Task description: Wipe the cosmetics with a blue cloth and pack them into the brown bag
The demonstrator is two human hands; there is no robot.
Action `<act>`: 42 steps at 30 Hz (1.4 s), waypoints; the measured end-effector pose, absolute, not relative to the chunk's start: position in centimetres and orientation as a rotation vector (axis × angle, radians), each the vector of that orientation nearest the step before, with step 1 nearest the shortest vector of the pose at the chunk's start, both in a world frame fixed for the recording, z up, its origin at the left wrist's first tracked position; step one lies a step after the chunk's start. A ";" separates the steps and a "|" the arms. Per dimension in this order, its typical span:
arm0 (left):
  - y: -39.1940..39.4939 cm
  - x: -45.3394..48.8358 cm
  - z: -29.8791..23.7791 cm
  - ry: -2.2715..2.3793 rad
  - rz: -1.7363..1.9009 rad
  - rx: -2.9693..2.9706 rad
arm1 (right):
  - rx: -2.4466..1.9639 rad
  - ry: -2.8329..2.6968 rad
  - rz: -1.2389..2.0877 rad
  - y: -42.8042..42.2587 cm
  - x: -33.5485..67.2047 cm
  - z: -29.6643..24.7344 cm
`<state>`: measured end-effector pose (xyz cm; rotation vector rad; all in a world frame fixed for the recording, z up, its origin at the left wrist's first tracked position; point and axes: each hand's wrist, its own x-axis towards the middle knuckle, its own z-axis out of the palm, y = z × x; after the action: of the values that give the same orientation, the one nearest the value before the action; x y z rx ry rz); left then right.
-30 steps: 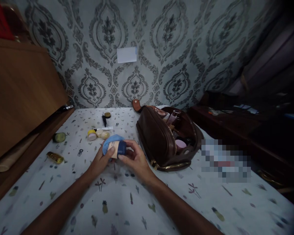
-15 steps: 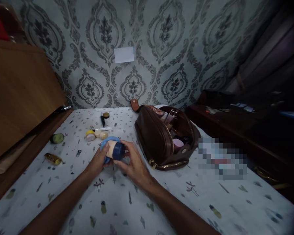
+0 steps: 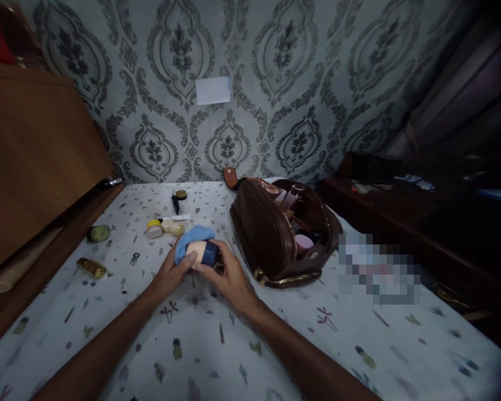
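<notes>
Both my hands meet over the patterned bedsheet [image 3: 275, 356]. My left hand [image 3: 169, 275] is closed on a light blue cloth [image 3: 190, 236] that wraps part of a small container. My right hand [image 3: 229, 275] is closed on the same container [image 3: 204, 253], which has a beige body and a dark blue cap. An open brown leather toiletry bag [image 3: 271, 234] lies just right of my hands, with a pink jar [image 3: 304, 244] and other bottles inside it.
Small jars [image 3: 165, 227] lie beyond my hands, a green item [image 3: 98, 233] and a gold tube [image 3: 92, 268] to the left. A dark pen-like item with a gold cap [image 3: 178, 199] lies near the wall. A wooden headboard [image 3: 33, 161] stands left, a dark side table [image 3: 401, 206] right.
The container has turned in my hands, showing more of its beige body, and the blue cloth has shifted over its top. Both hands stay in nearly the same place.
</notes>
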<state>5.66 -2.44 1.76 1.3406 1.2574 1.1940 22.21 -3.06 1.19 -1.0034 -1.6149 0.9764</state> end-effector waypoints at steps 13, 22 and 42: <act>-2.2 5.7 1.4 1.259 1.153 1.199 | -0.879 -1.755 0.737 -2.9 22.7 0.8; -2.3 5.8 1.1 1.330 1.111 1.088 | -0.906 -1.693 0.797 -2.9 22.4 1.0; -2.1 4.7 0.9 1.473 1.130 1.135 | -0.947 -1.678 0.815 -3.6 22.6 1.8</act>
<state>4.68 -2.06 0.92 1.1350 1.4728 1.1304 22.63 -3.56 1.81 -0.9474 -1.6779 0.8154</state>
